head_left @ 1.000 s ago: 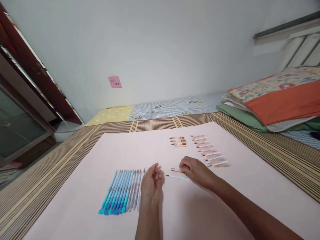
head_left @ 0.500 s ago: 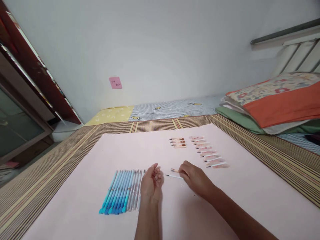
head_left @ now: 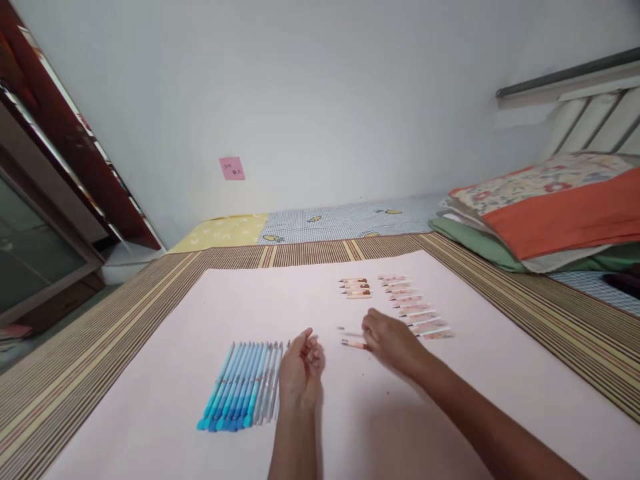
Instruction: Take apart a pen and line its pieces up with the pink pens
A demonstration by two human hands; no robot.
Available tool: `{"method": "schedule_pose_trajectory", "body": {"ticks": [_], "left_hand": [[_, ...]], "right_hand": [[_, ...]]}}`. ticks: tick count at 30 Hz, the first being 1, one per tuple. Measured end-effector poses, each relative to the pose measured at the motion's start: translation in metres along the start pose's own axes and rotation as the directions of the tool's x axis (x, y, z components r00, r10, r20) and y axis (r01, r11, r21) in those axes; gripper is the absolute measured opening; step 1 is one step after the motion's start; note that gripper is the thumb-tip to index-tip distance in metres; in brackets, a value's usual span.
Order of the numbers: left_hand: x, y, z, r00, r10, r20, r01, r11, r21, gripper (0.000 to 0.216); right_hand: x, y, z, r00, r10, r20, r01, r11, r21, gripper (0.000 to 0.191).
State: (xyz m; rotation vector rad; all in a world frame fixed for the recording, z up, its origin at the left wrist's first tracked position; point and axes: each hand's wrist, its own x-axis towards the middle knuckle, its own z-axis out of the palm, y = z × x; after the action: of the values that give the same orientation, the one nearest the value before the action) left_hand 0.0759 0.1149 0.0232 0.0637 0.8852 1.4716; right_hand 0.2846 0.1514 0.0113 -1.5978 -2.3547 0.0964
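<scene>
My right hand pinches a slim white pen refill, which points left just above the pale pink sheet and looks blurred. Below it lies a peach pen barrel with a brown end near my fingers. My left hand rests palm up on the sheet, thumb apart and fingers loosely curled, with nothing seen in it. Beside that hand, on its left, is a row of blue pens and clear pens, the last partly hidden by my wrist.
Several peach-and-brown pens lie farther back. To their right runs a slanting column of pinkish pens. The pink sheet covers part of a striped mat. Folded bedding is piled at right; a pink note sticks to the wall.
My right hand has moved slightly away from me, lifting the white refill off the sheet. The peach barrel now lies below it, more exposed. My left hand has hardly moved.
</scene>
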Motion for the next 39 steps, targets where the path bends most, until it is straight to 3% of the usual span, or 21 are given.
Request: {"method": "schedule_pose_trajectory", "body": {"ticks": [4, 10, 18, 31, 39], "left_hand": [[-0.002, -0.002, 0.004, 1.000, -0.011, -0.005, 0.011, 1.000, 0.003, 0.009], [0.000, -0.002, 0.002, 1.000, -0.013, -0.027, 0.012, 1.000, -0.027, 0.004], [-0.001, -0.004, 0.004, 0.998, -0.060, 0.014, 0.060, 0.997, -0.039, 0.017], [-0.003, -0.007, 0.005, 0.998, -0.057, -0.003, 0.057, 0.998, -0.041, 0.011], [-0.001, -0.007, 0.003, 0.998, -0.060, 0.013, 0.061, 0.997, -0.046, 0.012]], "right_hand": [[0.041, 0.035, -0.003, 0.998, 0.057, -0.026, -0.059, 0.995, -0.086, 0.017], [0.075, 0.059, 0.020, 0.997, 0.076, -0.019, -0.078, 0.984, -0.161, 0.019], [0.078, 0.061, 0.031, 0.996, 0.085, -0.035, -0.090, 0.978, -0.190, 0.024], [0.079, 0.058, 0.036, 0.987, 0.138, -0.077, -0.150, 0.972, -0.182, 0.020], [0.069, 0.037, 0.014, 0.981, 0.159, -0.113, -0.165, 0.985, -0.046, 0.018]]}}
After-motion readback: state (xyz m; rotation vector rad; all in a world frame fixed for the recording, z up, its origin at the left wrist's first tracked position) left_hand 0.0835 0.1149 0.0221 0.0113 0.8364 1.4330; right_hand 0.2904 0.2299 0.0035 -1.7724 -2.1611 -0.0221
